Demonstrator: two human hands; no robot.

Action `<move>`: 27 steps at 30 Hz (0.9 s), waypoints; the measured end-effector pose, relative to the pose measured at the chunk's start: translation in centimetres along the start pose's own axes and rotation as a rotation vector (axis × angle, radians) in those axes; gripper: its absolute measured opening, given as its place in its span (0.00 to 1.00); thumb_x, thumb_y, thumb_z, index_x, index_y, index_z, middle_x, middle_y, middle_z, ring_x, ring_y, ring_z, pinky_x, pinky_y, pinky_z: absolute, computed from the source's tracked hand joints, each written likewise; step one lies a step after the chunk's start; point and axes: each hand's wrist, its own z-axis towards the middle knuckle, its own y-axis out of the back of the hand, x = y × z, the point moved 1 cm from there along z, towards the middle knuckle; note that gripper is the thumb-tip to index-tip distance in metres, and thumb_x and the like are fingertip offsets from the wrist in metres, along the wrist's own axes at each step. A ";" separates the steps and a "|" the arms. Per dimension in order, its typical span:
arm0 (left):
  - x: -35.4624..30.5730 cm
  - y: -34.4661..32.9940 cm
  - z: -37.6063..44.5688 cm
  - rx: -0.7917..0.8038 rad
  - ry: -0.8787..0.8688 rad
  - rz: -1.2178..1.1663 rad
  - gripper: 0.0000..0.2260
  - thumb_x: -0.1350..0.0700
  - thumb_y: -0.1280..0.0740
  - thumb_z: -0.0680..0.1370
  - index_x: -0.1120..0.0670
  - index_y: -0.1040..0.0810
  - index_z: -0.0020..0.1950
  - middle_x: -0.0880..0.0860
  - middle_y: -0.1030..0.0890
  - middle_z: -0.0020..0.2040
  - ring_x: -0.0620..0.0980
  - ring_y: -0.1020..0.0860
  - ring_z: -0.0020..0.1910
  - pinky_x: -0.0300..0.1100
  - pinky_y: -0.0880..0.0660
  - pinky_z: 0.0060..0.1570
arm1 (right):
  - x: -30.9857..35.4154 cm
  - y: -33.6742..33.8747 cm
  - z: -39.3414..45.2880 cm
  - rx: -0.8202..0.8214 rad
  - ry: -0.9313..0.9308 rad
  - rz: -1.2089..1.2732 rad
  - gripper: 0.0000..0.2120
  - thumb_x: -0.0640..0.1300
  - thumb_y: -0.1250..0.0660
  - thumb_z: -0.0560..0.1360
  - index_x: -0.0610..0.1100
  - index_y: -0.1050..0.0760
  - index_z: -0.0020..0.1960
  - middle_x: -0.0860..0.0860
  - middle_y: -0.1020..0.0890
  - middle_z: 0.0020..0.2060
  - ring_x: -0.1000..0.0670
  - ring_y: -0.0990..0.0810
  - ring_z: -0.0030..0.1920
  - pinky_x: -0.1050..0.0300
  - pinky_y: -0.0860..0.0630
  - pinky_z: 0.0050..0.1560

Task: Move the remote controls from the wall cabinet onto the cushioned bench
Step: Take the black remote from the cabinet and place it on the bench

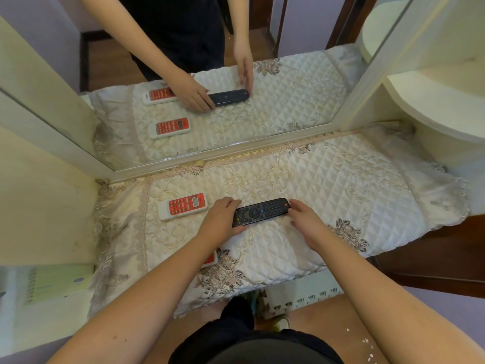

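Both hands pinching black TV remote by ends, left hand, right hand, squaring it beside red-and-white AC remote on quilted bench cushion.

A long black plastic remote control lies on the quilted cream satin bench cushion. The left hand and right hand touch its two ends.

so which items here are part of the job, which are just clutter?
Job: black remote, both hands on its ends; red-and-white remote; a second red-and-white one, mostly hidden under the left arm; cushioned bench.
Clutter: mirror; paper booklet.
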 end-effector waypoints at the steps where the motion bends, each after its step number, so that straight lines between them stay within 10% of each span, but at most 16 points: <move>1: 0.1 0.3 -0.2 -0.020 0.004 0.012 0.32 0.44 0.29 0.72 0.56 0.32 0.71 0.56 0.27 0.64 0.56 0.29 0.62 0.47 0.32 0.61 | 0.0 0.1 -0.2 -0.005 0.005 -0.009 0.22 0.41 0.44 0.81 0.43 0.39 0.74 0.47 0.36 0.73 0.47 0.35 0.72 0.46 0.37 0.71; 15: 0.8 4.7 -6.6 -0.140 0.046 0.310 0.21 0.49 0.30 0.74 0.59 0.24 0.63 0.62 0.25 0.64 0.63 0.28 0.65 0.57 0.31 0.62 | 0.5 1.7 -5.6 0.043 0.152 -0.428 0.18 0.51 0.43 0.80 0.50 0.30 0.69 0.50 0.24 0.64 0.49 0.26 0.63 0.52 0.30 0.63; 27: -5.2 5.1 -11.3 -0.231 -0.044 0.426 0.26 0.42 0.48 0.77 0.52 0.28 0.69 0.55 0.30 0.72 0.57 0.34 0.72 0.56 0.42 0.70 | -0.5 1.4 -11.3 -0.148 0.739 -1.241 0.25 0.54 0.46 0.79 0.44 0.37 0.73 0.42 0.29 0.69 0.41 0.28 0.67 0.47 0.29 0.63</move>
